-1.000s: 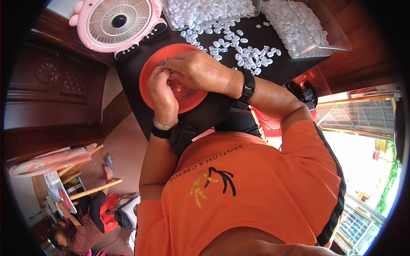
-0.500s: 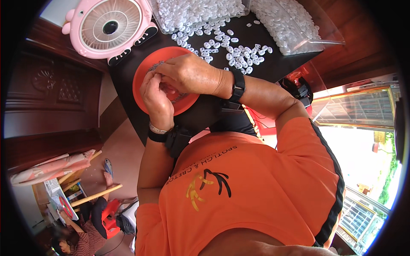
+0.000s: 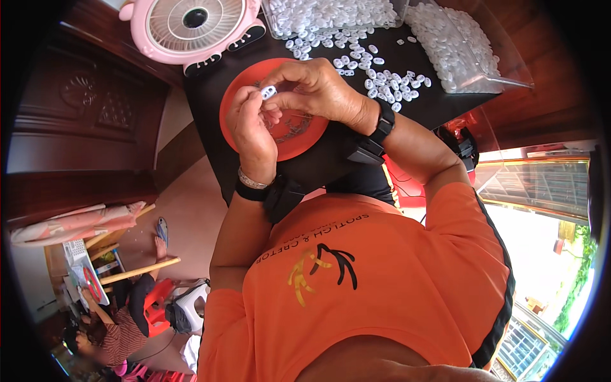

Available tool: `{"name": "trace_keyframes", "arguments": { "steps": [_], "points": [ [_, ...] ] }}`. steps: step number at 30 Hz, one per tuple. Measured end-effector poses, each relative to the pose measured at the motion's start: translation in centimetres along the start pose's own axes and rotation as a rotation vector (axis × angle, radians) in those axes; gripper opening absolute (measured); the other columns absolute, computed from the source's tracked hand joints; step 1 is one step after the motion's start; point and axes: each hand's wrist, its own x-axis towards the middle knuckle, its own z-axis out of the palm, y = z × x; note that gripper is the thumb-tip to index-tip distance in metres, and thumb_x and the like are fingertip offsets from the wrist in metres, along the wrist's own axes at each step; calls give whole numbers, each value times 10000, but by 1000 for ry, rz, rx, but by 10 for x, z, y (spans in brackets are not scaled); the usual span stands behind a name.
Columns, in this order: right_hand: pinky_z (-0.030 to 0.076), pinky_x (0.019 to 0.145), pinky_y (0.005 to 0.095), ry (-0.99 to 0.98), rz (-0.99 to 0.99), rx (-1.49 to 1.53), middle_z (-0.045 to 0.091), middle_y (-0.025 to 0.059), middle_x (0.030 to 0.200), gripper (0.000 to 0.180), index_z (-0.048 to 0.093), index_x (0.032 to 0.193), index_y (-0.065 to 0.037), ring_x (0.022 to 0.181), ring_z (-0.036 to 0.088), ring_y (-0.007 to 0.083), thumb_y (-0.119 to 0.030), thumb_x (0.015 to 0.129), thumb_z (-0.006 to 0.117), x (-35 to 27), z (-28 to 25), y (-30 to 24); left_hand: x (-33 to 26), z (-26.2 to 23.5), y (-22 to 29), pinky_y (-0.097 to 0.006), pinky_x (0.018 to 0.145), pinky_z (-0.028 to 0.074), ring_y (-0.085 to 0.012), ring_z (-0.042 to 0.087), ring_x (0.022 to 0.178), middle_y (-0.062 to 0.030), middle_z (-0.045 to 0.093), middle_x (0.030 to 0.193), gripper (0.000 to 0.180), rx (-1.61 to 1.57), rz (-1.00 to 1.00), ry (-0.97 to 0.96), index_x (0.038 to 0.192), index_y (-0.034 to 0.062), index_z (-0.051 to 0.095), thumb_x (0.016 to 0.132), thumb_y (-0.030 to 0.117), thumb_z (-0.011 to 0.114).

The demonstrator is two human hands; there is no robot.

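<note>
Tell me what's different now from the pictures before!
The right hand has shifted slightly right over the plate, uncovering more of the left hand. A white piece now shows in the right hand's grip; earlier, nothing showed there. The orange plate, pink fan and loose white pieces stayed put.

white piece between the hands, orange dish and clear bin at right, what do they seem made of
White piece: probably hard plastic, smooth, with clean edges and dark openings. Orange dish: likely plastic, smooth and evenly coloured. Clear bin: transparent, bright edge, perhaps acrylic, possibly glass.
</note>
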Motion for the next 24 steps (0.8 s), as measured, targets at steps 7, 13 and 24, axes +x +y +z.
{"name": "trace_keyframes", "arguments": {
  "steps": [7, 13, 24],
  "points": [
    [521, 597, 289, 41, -108, -60, 635, 49, 754, 269, 636, 870, -76, 703, 641, 221, -198, 681, 784, -1, -2, -2, -1, -5, -1, -198, 491, 332, -67, 446, 526, 12, 474, 631, 193, 112, 95, -77, 779, 42, 521, 888, 199, 493],
    [523, 595, 290, 40, -105, -78, 636, 48, 755, 265, 641, 875, -72, 694, 641, 224, -189, 684, 782, 0, -4, -6, -4, -2, 1, -189, 503, 342, -51, 446, 539, 22, 466, 643, 216, 154, 144, -69, 789, 37, 516, 914, 210, 484],
    [516, 536, 274, -48, 111, -55, 645, 54, 698, 202, 611, 813, -54, 591, 646, 196, -205, 759, 734, -1, -7, -12, -3, -1, 4, -182, 512, 345, -44, 441, 555, 20, 503, 662, 181, 174, 116, -64, 825, 42, 534, 888, 211, 530]
  ]
}}
